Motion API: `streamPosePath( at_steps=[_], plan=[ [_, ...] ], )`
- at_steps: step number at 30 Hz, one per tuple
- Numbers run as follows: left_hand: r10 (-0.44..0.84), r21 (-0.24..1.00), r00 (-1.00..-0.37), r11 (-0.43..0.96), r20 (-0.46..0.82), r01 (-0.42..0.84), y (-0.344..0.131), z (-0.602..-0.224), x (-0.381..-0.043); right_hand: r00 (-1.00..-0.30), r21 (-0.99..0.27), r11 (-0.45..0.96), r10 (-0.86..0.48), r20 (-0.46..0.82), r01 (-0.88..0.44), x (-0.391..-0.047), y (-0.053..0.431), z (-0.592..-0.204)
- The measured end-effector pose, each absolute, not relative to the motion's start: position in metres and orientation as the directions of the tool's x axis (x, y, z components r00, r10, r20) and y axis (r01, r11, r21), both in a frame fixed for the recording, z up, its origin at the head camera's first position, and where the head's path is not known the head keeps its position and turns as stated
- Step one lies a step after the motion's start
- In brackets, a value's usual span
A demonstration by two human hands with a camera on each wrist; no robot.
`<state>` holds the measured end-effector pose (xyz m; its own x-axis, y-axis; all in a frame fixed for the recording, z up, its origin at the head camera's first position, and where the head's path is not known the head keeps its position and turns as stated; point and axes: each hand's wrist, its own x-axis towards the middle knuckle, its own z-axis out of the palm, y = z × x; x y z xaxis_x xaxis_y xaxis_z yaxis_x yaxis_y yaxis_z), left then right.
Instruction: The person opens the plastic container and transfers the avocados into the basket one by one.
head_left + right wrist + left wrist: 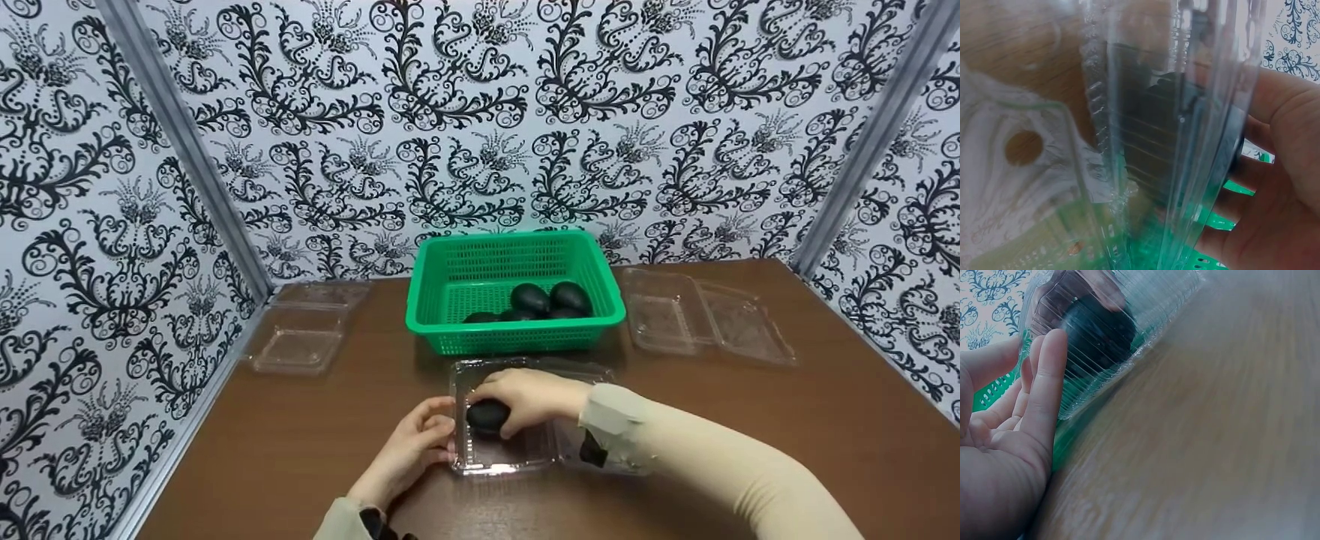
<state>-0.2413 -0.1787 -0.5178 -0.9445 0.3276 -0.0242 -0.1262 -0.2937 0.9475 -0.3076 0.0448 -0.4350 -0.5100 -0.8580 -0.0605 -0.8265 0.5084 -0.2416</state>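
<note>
In the head view, my right hand (529, 401) reaches down into a clear plastic clamshell container (517, 457) and grips a dark, egg-shaped avocado (486, 417) near its left side. The right wrist view shows that avocado (1154, 135) blurred through the plastic wall, with the right hand (1280, 163) behind it. My left hand (412, 446) is at the container's left wall, its fingers fairly straight and the fingertips right at the plastic. Seen from the left wrist, the left hand (1016, 410) has its fingers against the ribbed side, the dark avocado (1098, 332) showing through.
Behind the container stands a green basket (517, 328) with several dark avocados (531, 298) in it. An opened clear container (296, 349) lies at the left on the brown table (300, 450), another opened container (667, 315) at the right. A patterned wall (465, 112) closes off the back.
</note>
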Motion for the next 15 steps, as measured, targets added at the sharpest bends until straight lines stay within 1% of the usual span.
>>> streamPosePath(
  at_steps=[8, 15],
  plan=[
    [0.324, 0.95, -0.946, -0.289, -0.022, -0.121, -0.1783, -0.5171, -0.2413, -0.503, -0.277, 0.497, -0.862, -0.053, -0.822, -0.3072, 0.047, -0.4334],
    [0.342, 0.947, -0.939, -0.29, -0.031, -0.137, -0.1795, -0.519, -0.2422, -0.506, -0.267, 0.503, -0.86, -0.062, -0.822, -0.3046, 0.0454, -0.4304]
  ],
)
